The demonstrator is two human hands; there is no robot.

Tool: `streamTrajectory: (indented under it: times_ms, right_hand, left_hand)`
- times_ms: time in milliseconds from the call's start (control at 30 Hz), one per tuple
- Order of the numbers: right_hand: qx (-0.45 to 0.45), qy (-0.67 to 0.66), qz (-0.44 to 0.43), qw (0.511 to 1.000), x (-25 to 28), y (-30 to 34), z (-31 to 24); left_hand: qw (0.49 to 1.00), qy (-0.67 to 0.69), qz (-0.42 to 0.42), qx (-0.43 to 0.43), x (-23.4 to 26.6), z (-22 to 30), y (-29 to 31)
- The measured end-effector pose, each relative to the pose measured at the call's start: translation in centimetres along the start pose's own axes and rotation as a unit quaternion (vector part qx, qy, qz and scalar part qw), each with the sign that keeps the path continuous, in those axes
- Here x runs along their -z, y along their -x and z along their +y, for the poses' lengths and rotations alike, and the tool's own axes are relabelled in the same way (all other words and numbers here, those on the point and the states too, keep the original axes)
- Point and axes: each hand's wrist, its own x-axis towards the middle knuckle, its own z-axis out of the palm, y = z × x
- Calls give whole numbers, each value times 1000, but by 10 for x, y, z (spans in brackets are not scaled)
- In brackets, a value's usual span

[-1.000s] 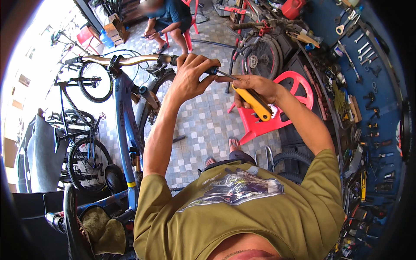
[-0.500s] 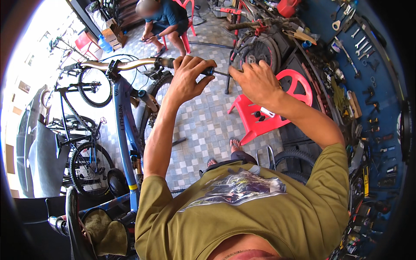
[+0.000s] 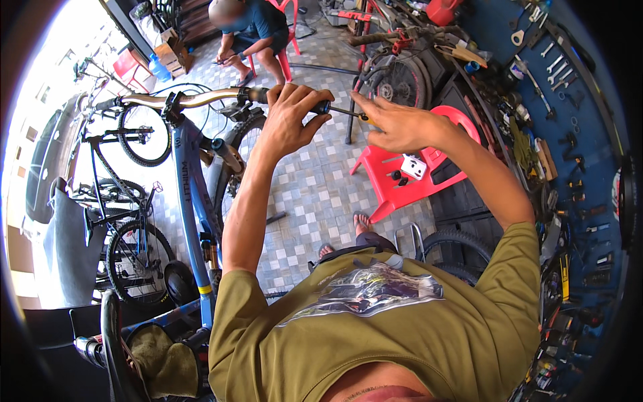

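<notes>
Leftmost, a black bicycle (image 3: 110, 171) stands on the tiled floor (image 3: 305, 181), with a blue bicycle frame (image 3: 189, 181) nearer the person. Across the top of that frame runs a bronze-coloured handlebar (image 3: 206, 98), its outer end reaching the left hand (image 3: 289, 124). Those fingers are closed over the dark grip (image 3: 323, 108), draped across its top with the thumb underneath, and the grip's tip pokes out just past them.

From that tip a thin dark tool shaft (image 3: 346, 112) spans the gap between the two hands, passing just below the extended right index fingertip. The right hand (image 3: 405, 127) has its other fingers bent around the tool's handle, mostly hidden beneath the palm; only a bit of yellow shows beside the shaft.

Below the right hand is a red plastic chair (image 3: 395, 197), carrying a white object (image 3: 414, 167) and small black pieces (image 3: 400, 179). Farther right, wrenches (image 3: 557, 74) hang on a blue wall (image 3: 593, 154).
</notes>
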Motion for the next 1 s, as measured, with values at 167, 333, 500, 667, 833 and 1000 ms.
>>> streamTrajectory:
  times_ms: [167, 333, 500, 667, 833, 1000]
  right_hand:
    - [12, 13, -95, 995, 26, 0, -6]
    - [22, 176, 102, 979, -8, 6, -7]
    - [47, 300, 182, 935, -16, 1, -4]
    - [-107, 80, 56, 989, -11, -4, -16]
    - [-48, 20, -2, 999, 9, 3, -7]
    - [2, 167, 110, 980, -4, 14, -9]
  left_hand:
    - [999, 16, -25, 21, 2, 3, 2]
    - [1000, 6, 4, -1, 0, 2, 1]
    - [1000, 13, -16, 17, 0, 2, 1]
    - [1000, 12, -12, 20, -2, 1, 1]
    - [1000, 13, -8, 15, -2, 0, 1]
    - [1000, 9, -7, 11, -1, 1, 1]
